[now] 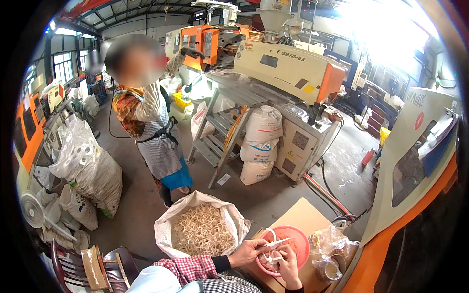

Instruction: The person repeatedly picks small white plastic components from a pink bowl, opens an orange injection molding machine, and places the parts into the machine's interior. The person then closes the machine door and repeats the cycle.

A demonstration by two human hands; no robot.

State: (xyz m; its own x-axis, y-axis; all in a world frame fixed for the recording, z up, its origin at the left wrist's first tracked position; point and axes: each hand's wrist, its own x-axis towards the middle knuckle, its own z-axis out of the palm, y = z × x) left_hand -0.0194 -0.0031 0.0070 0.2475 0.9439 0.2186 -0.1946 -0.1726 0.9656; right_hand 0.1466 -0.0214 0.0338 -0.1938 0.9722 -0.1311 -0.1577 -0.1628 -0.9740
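Over a pink basin (303, 238), my two hands are close together. Thumb and fingers of my left hand (245, 252) are closed on a white plastic piece (276, 242) with thin, strip-like arms. My right hand (289, 266) pinches the lower part of the same white piece, its fingers bent toward the left hand. The exact shape of the piece is too small to make out. Below it, the basin holds reddish-brown contents. Left of the hands stands an open white woven sack (168, 229) filled with curly, cream-coloured plastic scraps (202, 229).
The basin rests on cardboard (299, 215), beside clear bags and a tape roll (337, 263). A person (156, 132) in an apron stands beyond the sack, arm raised toward a moulding machine (288, 68). Metal steps (210, 151), stacked sacks (261, 141) and a chair (93, 268) stand around.
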